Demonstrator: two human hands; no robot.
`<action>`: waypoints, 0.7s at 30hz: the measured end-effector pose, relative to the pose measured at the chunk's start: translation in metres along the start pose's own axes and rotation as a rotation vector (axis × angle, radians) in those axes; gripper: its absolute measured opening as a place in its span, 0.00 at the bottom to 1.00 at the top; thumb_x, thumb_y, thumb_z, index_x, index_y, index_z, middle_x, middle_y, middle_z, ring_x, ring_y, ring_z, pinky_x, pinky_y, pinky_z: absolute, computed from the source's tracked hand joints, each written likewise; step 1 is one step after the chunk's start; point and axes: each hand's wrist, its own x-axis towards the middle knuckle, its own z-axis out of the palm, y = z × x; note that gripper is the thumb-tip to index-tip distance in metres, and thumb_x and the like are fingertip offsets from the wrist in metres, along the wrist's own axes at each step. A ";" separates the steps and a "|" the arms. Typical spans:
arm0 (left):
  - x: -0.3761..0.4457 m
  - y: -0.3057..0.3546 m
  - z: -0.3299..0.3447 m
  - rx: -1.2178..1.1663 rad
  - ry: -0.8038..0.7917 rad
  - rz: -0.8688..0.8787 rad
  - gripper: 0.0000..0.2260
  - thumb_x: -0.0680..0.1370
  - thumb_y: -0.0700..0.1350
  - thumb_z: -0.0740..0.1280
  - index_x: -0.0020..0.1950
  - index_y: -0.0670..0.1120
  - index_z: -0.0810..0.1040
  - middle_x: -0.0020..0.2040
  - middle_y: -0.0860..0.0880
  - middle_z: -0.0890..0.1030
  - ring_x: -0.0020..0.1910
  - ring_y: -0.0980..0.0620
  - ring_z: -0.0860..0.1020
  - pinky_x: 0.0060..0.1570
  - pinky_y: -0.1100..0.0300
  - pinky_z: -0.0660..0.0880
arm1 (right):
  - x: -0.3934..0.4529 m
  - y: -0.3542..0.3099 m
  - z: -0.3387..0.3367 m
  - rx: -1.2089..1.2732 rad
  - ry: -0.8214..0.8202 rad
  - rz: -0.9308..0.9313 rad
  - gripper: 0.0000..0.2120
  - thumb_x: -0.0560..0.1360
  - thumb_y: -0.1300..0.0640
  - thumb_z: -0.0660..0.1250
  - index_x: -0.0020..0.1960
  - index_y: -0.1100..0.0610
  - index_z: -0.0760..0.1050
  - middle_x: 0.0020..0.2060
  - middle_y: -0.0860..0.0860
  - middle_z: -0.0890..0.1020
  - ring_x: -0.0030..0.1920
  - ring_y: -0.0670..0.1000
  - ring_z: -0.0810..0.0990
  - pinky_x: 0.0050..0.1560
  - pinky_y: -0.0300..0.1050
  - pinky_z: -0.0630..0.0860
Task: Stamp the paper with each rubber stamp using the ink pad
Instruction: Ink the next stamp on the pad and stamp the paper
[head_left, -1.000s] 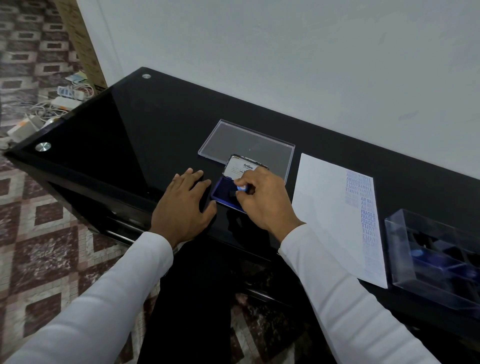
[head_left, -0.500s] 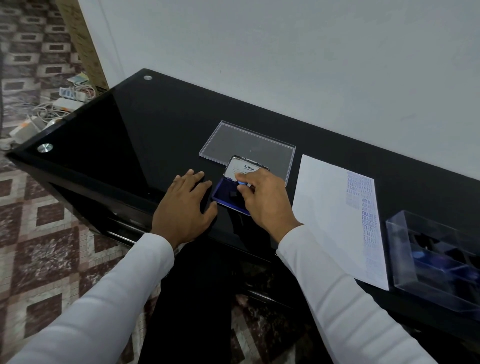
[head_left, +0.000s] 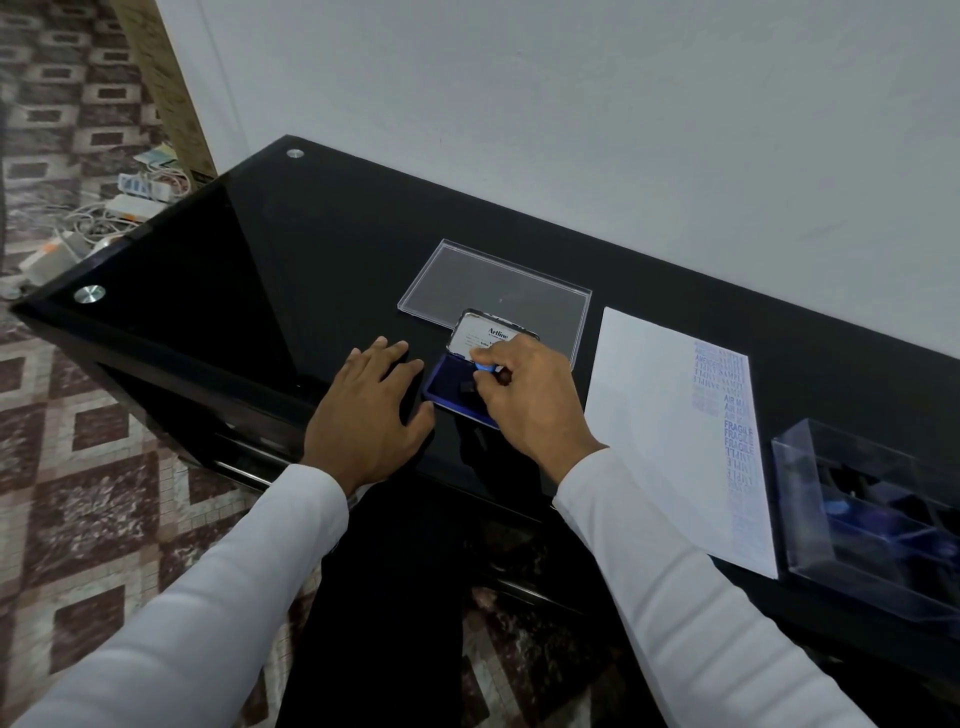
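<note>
Pretty dim, soft indoor light, no hard shadows. The glossy black table (head_left: 322, 270) mirrors the pale wall (head_left: 623, 130). Wide-angle bending shows at the edges, and the corners look slightly soft.

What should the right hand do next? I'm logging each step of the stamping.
Probably lift the stamp off the ink pad and carry it right to the paper: the right hand pinches it on the pad, and the paper's left part is unprinted.

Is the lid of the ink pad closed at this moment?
No, the ink pad stands open with its lid tilted up behind it, and the right hand holds a stamp over the blue pad.
</note>
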 end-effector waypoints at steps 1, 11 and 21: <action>0.000 0.000 0.000 0.000 -0.001 -0.002 0.26 0.79 0.60 0.63 0.75 0.50 0.71 0.78 0.47 0.68 0.80 0.47 0.59 0.78 0.51 0.49 | 0.000 0.000 0.000 -0.014 0.000 -0.010 0.14 0.78 0.57 0.69 0.63 0.56 0.81 0.58 0.54 0.82 0.58 0.52 0.80 0.63 0.48 0.76; 0.000 0.000 -0.001 -0.001 -0.003 0.001 0.26 0.80 0.59 0.62 0.75 0.50 0.71 0.78 0.47 0.67 0.80 0.47 0.59 0.79 0.49 0.51 | 0.000 0.002 -0.002 -0.028 0.001 -0.019 0.13 0.78 0.58 0.69 0.63 0.55 0.81 0.58 0.53 0.82 0.60 0.53 0.79 0.64 0.44 0.73; 0.001 0.000 0.000 0.005 -0.010 -0.007 0.26 0.79 0.60 0.62 0.75 0.49 0.71 0.78 0.47 0.67 0.80 0.46 0.59 0.79 0.47 0.53 | -0.002 0.002 0.001 0.034 0.004 0.006 0.11 0.75 0.60 0.72 0.57 0.57 0.83 0.55 0.54 0.83 0.57 0.52 0.80 0.60 0.46 0.78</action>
